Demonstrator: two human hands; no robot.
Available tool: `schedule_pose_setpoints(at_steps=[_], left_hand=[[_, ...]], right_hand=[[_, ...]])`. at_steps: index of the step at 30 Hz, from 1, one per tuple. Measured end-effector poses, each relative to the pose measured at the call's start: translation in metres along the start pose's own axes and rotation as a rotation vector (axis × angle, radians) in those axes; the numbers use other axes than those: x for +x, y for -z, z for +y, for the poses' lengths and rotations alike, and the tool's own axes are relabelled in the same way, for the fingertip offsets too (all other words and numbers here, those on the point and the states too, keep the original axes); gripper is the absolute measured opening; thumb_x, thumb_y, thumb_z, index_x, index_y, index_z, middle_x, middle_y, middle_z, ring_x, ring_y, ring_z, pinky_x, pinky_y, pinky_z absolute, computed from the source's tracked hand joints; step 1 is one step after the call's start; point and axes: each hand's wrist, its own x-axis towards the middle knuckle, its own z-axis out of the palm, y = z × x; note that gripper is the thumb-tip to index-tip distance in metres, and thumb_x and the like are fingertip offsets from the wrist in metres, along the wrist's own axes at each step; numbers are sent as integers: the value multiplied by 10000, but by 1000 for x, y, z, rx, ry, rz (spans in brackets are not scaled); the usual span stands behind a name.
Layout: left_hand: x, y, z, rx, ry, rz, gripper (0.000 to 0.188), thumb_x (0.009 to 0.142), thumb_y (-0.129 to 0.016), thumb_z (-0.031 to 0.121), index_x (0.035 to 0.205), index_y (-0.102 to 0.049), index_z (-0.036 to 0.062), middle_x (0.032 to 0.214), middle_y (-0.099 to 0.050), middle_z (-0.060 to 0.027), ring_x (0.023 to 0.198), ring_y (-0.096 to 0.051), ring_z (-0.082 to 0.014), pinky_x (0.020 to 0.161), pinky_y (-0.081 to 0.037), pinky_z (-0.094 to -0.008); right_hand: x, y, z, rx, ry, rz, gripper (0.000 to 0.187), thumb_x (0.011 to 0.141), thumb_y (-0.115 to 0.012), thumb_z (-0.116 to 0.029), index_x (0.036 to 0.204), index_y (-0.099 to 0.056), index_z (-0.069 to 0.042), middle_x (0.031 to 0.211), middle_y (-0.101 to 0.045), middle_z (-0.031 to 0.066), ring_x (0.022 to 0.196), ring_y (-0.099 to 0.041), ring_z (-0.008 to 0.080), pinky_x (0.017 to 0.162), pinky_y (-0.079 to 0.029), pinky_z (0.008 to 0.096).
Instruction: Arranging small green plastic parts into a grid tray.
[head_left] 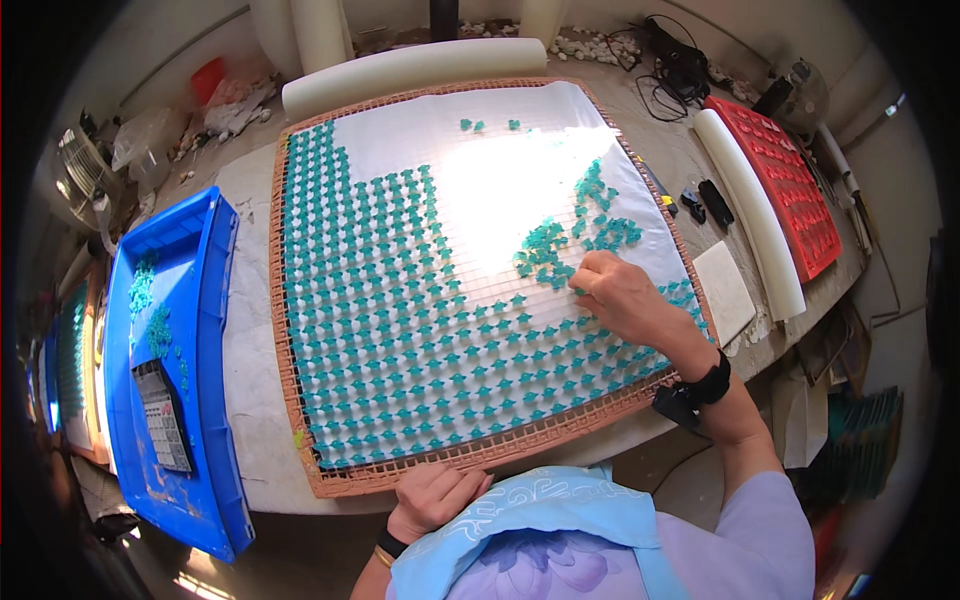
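A brown lattice-edged frame (283,385) lies on the table with a white gridded sheet (385,135) in it. Small teal leaf-shaped pieces (375,330) stand in regular rows over the left and near parts of the sheet. Loose teal pieces lie heaped in a pile (543,253) right of the middle. My right hand (628,300) is over the sheet beside this pile, thumb and fingers pinched together; what they hold is hidden. At the frame's near edge my left hand (437,495) rests with curled fingers, and nothing shows in it.
A blue crate (225,440) on the left holds teal pieces and a calculator (160,415). Behind the frame lies a white roll (415,72). To the right are another white roll (750,210), a red tray (785,185) and a pale square tile (722,292).
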Motion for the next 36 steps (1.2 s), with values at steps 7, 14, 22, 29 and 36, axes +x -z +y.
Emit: schedule_pose_setpoints(at_steps=[7,14,22,29,36], left_hand=[[-10,-5,-8,-52,-46,33,194,748,-839,145,898,-758,52,596,-505,-8,491,-497,-160,424,-361,-306],[-8,-1,-8,-31,-59,-6,237,732,-831,148,935,-761,46,607,-496,4,500,-488,-143,421,-353,-295],[-11,-4,-9,-4,-58,15,247,714,-813,158,931,-769,48,613,-504,9,499,-480,-135,424,-351,-290],[-11,-5,-7,3,-45,17,242,707,-795,174,924,-771,68,626,-525,11,502,-486,-133,430,-362,-286],[-7,-3,-6,-6,-34,24,242,693,-787,168,914,-767,72,605,-477,11,490,-466,-134,421,-335,-289]], right_hand=[[5,-2,3,-36,17,2,129,835,-702,40,953,-653,22,952,-620,153,948,-642,344,817,-540,426],[27,-3,-23,83,25,6,83,882,-658,22,962,-636,16,922,-604,162,919,-635,345,809,-532,433],[27,-5,-25,336,-57,-51,176,866,-697,38,1036,-668,3,978,-642,148,957,-668,332,822,-548,419],[18,-12,-13,250,38,-14,192,867,-701,25,1054,-672,-5,985,-636,147,920,-672,319,808,-554,396],[17,-16,-17,85,90,52,96,872,-675,20,906,-586,7,943,-601,148,844,-635,349,777,-539,434]])
